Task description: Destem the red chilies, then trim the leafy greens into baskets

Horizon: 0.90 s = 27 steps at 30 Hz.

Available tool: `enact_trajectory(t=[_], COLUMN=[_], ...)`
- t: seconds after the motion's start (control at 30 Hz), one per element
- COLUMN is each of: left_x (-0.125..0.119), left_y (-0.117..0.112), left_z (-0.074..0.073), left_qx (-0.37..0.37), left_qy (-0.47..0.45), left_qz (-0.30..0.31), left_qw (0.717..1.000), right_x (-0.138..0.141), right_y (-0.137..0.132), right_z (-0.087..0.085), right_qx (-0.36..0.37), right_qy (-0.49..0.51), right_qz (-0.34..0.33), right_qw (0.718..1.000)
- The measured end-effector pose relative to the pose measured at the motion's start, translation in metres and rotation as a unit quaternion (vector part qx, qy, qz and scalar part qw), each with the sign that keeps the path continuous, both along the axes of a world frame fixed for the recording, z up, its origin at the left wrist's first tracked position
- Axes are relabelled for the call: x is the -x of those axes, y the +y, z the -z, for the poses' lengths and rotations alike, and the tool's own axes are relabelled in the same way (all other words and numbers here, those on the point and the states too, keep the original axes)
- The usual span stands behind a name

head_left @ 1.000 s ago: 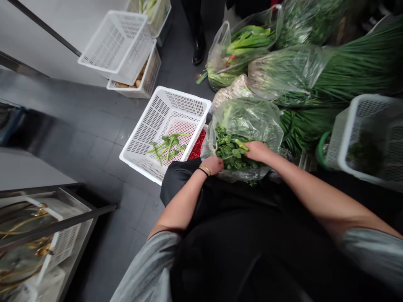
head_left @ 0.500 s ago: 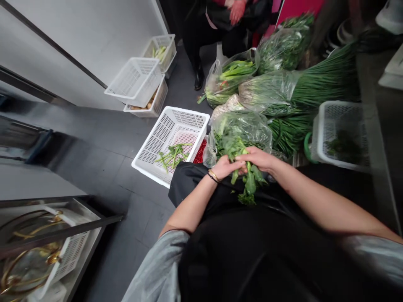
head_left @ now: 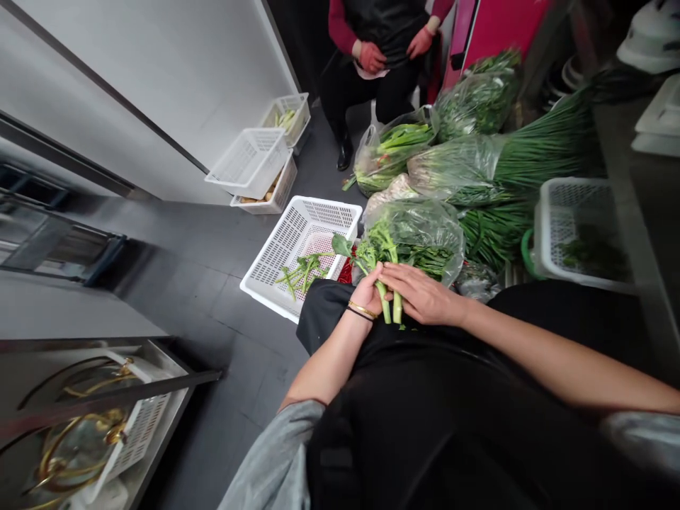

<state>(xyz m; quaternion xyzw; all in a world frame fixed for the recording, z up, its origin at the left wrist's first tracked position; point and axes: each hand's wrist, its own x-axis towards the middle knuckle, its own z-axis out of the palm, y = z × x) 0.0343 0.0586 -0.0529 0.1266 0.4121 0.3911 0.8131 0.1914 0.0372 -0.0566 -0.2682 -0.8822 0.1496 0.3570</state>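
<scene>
Above my lap, my left hand [head_left: 369, 292], with bands at the wrist, is wrapped round a few stalks of broccolini [head_left: 392, 249]. Their cut stem ends point toward me, and the florets and leaves point away. My right hand [head_left: 422, 294] lies against the same stalks, fingers closed over them and touching my left fingers. Ahead and to the left is a white perforated basket [head_left: 264, 271] with several green stalks [head_left: 305, 270] lying in it. A clear plastic bag of greens [head_left: 433, 234] sits just beyond my hands.
Bags of leafy greens [head_left: 475, 106] and long green stalks [head_left: 552, 145] lie ahead to the right. White baskets stand at the wall [head_left: 249, 159] and at my right [head_left: 547, 262]. A co-worker in red gloves [head_left: 372, 58] sits opposite. A rack [head_left: 175, 386] is at left.
The broccolini has been turned round: leaves that hung toward my lap now point away, stems toward me. My right hand has shifted slightly lower. The view has tilted up, showing more of the co-worker.
</scene>
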Motion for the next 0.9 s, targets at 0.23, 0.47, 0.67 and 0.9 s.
enact_trajectory(t=[0.23, 0.47, 0.67, 0.9], left_x=[-0.003, -0.005, -0.005, -0.003], left_y=[-0.015, -0.005, 0.0, 0.011], left_z=[-0.011, -0.017, -0.015, -0.015], left_qx=[-0.098, -0.132, -0.126, -0.121], left_qy=[0.05, 0.045, 0.126, 0.19], left_qz=[0.049, 0.024, 0.007, -0.093], left_qw=[0.993, 0.99, 0.984, 0.97], right_x=[-0.018, -0.027, -0.022, -0.029], right_y=[0.004, 0.012, -0.023, -0.047], right_z=[-0.007, -0.022, -0.022, -0.08], right_qx=[-0.015, 0.067, 0.143, 0.232], right_qy=[0.01, -0.066, -0.236, -0.08], right_qz=[-0.011, 0.165, 0.148, -0.036], right_qw=[1.0, 0.982, 0.95, 0.969])
